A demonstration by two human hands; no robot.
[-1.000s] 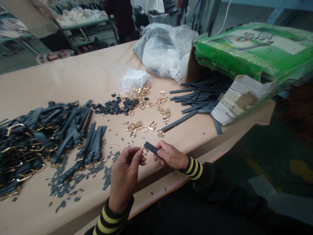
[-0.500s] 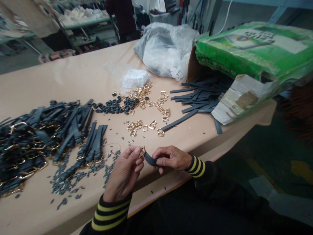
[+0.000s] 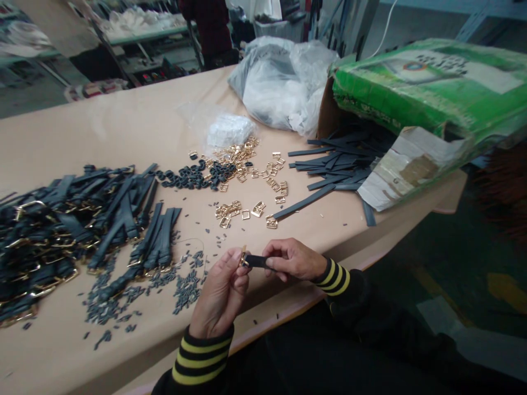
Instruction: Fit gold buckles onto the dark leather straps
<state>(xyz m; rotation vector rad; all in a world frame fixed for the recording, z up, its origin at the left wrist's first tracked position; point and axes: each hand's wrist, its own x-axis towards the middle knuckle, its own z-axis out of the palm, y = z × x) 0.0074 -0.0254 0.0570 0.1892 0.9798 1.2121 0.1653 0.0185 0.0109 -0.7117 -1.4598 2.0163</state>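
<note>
My left hand (image 3: 224, 288) pinches a small gold buckle (image 3: 244, 258) between thumb and fingers. From the buckle a short dark strap (image 3: 257, 261) runs across to my right hand (image 3: 294, 259), whose thumb and fingers are closed on its other end. Both hands are above the near edge of the table. Beyond them lie loose gold buckles (image 3: 229, 211) and a long dark strip (image 3: 304, 202) whose end meets another buckle. To the left of my left hand are many small dark bits (image 3: 187, 291).
A heap of buckled straps (image 3: 61, 236) covers the table's left. Dark loops (image 3: 197, 175) lie mid-table near a clear plastic bag (image 3: 230, 130). Farther back stand a large plastic sack (image 3: 284, 82) and a green box (image 3: 428, 88) spilling dark strips (image 3: 341, 159). People stand behind the table.
The strap between my hands has gone from bent and drooping to straighter and nearly level, its flat face now turned up. My left hand has shifted slightly right.
</note>
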